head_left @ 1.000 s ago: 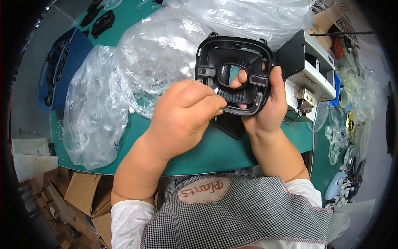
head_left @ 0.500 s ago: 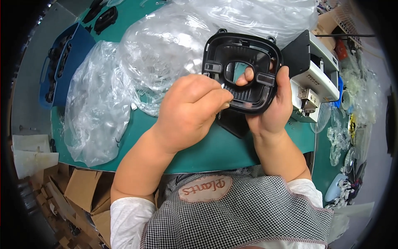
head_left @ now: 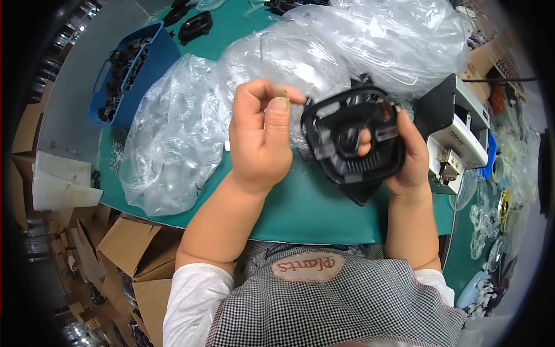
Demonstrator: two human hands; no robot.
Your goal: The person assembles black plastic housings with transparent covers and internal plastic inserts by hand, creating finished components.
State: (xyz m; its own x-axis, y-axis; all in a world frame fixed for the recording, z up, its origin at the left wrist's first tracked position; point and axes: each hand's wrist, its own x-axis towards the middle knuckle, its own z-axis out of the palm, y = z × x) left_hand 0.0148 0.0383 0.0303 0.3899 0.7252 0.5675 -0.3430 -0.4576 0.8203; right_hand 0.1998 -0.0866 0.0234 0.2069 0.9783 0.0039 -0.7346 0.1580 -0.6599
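My right hand (head_left: 411,156) grips a black plastic housing (head_left: 329,168) by its right side, thumb along the rim. One of its fingertips shows through the round hole in the middle. The housing is a rounded square frame with a ribbed inside and small clear pieces at two sides; motion blurs it a little. Just left of it my left hand (head_left: 261,136) is raised with the thumb apart from the bent fingers. Its forefinger reaches to the housing's upper left corner; whether it touches cannot be told. I see nothing held in it.
Clear plastic bags (head_left: 173,139) cover much of the green table (head_left: 289,214). A blue basket (head_left: 156,63) of black parts stands at the far left, a black part (head_left: 195,26) behind it. To the right is a white machine (head_left: 459,144). Open cardboard boxes (head_left: 130,243) lie below left.
My left hand has drawn back from the housing's lower left edge, moved up, and opened its pinch. The housing has shifted down and right and tilted in my right hand.
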